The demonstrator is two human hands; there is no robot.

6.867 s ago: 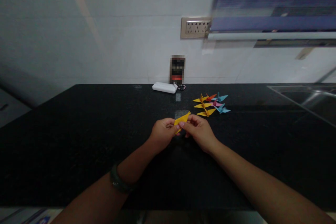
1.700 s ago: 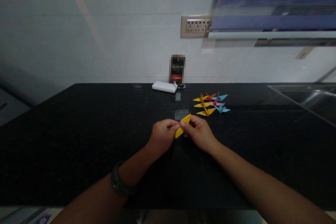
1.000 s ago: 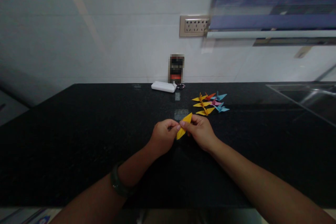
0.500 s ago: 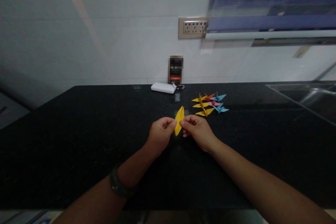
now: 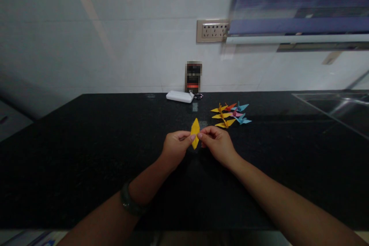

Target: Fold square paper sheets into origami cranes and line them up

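A folded piece of yellow paper [image 5: 195, 132], narrow and pointed at both ends, stands nearly upright between my hands above the black countertop [image 5: 86, 142]. My left hand [image 5: 175, 150] pinches its left edge with thumb and forefinger. My right hand [image 5: 218, 145] pinches its right edge, fingers curled. Just beyond my right hand lies a cluster of several finished paper cranes [image 5: 230, 114] in yellow, orange, pink and blue.
A white flat case [image 5: 180, 96] and a small dark box [image 5: 193, 77] sit at the back by the tiled wall, under a socket strip [image 5: 212, 30]. A steel sink [image 5: 337, 107] is set in the counter at far right. A dark band circles my left wrist [image 5: 128, 203].
The yellow paper, earlier held slanted between my fingers, has been turned to stand nearly upright. Both hands stay in about the same spot, still pinching it.
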